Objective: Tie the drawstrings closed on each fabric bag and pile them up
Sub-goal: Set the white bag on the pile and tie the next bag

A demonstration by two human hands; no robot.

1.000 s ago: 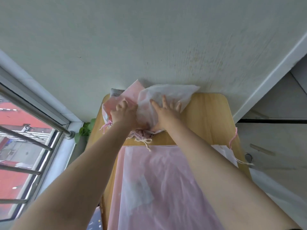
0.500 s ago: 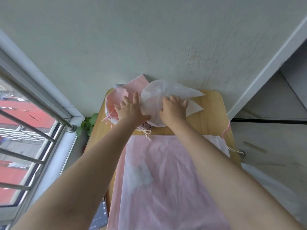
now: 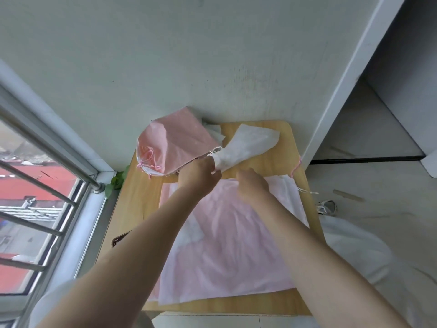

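Writing on the small dark card point(image 3: 120, 239) at the table's point(image 3: 264, 162) left edge is too blurred to read. Left hand point(image 3: 201, 174) pinches the white fabric drawstring bag's point(image 3: 248, 147) gathered neck, centre frame; right hand point(image 3: 251, 185), fingers unclear, rests on flat pink bags point(image 3: 224, 245). Pale wall point(image 3: 165, 55), barred window point(image 3: 35, 185) left.
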